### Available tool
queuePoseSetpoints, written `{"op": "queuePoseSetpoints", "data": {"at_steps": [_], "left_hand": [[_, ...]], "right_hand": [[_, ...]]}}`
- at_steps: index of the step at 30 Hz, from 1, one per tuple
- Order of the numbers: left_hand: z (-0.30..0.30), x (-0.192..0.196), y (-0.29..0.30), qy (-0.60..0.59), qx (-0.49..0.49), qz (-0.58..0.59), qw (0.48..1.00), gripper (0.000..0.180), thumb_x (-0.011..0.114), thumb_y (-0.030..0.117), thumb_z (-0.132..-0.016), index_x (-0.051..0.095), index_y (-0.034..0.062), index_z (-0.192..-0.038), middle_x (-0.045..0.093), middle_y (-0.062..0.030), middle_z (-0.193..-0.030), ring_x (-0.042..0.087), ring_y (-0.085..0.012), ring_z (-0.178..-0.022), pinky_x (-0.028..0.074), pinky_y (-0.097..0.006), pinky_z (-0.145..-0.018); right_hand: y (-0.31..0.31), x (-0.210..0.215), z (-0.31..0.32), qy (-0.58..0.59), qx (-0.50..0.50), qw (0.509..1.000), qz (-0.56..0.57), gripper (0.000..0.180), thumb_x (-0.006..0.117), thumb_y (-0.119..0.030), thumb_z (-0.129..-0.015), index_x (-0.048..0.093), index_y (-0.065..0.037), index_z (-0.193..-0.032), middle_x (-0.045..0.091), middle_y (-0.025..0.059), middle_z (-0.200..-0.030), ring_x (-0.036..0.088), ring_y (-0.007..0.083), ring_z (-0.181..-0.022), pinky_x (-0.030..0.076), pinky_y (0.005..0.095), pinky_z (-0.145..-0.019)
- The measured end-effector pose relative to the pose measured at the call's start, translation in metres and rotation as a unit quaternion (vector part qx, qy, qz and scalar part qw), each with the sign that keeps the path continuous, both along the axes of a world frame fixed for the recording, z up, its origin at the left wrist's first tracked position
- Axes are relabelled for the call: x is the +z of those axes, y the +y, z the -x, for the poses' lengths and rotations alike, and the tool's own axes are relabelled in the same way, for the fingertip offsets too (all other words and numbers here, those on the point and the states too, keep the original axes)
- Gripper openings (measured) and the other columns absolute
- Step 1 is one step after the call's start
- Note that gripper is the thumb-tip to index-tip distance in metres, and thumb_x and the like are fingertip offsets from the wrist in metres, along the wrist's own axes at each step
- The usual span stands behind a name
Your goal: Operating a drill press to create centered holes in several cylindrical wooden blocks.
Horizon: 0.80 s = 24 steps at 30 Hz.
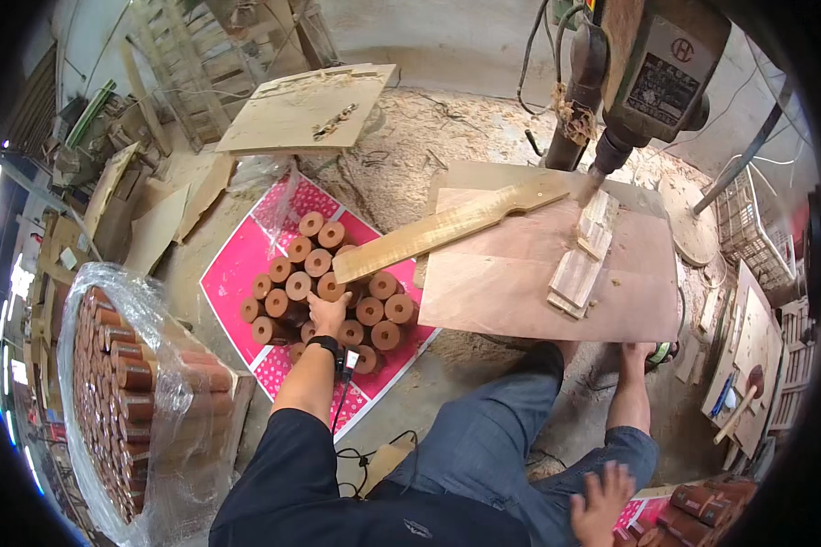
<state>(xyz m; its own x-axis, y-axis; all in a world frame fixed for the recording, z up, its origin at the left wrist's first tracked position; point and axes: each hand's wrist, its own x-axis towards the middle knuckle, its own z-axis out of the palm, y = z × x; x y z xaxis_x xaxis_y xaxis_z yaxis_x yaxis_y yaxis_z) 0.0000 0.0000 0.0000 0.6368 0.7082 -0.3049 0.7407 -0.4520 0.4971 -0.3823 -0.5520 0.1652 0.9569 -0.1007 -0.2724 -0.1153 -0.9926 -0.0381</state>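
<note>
Head view: below the left grip (327,314), a pink sheet (231,275), likely a dust guard; right of that grip, the table (493,287); around it, brown cylinders (370,311), one straddled, whether clamped I cannot tell; right grip (602,500) apart, empty

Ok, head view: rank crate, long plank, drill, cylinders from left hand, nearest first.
From the left hand:
1. Cylinders: right at its fingers
2. Long plank: just beyond, running rightward
3. Drill: upper right
4. Crate: far right
</note>
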Motion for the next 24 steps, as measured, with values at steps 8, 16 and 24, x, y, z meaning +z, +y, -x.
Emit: {"op": "queuePoseSetpoints", "data": {"at_steps": [8, 16, 24], "left_hand": [[0.002, -0.008, -0.011, -0.110, -0.005, -0.072, 0.991, 0.078, 0.086, 0.034, -0.067, 0.046, -0.0025, -0.123, 0.059, -0.0244, -0.118, 0.059, -0.0345, -0.110, 0.048, -0.041, -0.094], [0.111, 0.110, -0.051, -0.203, -0.144, 0.179, 0.952, 0.067, 0.084, 0.018, -0.068, 0.045, 0.0011, -0.120, 0.055, -0.0100, -0.115, 0.057, -0.0202, -0.106, 0.048, -0.034, -0.091], [0.016, 0.196, -0.187, -0.327, -0.481, 0.224, 0.782, 0.079, 0.086, 0.022, -0.070, 0.041, -0.0018, -0.130, 0.057, -0.0141, -0.119, 0.057, -0.0215, -0.112, 0.047, -0.035, -0.097]], "right_hand": [[-0.169, -0.012, 0.033, -0.040, -0.408, 0.903, 0.126, 0.045, 0.058, -0.029, -0.094, 0.051, -0.007, -0.133, 0.040, 0.0198, -0.146, 0.038, 0.0375, -0.133, 0.032, 0.0453, -0.107], [-0.102, -0.050, -0.020, -0.116, -0.341, 0.933, 0.002, 0.042, 0.063, -0.025, -0.087, 0.057, -0.007, -0.125, 0.041, 0.0248, -0.142, 0.041, 0.0415, -0.127, 0.033, 0.0478, -0.106], [-0.081, -0.054, -0.042, -0.108, -0.381, 0.917, -0.033, 0.034, 0.063, -0.028, -0.086, 0.062, -0.012, -0.117, 0.052, 0.0144, -0.131, 0.048, 0.0346, -0.119, 0.040, 0.0459, -0.098]]}}
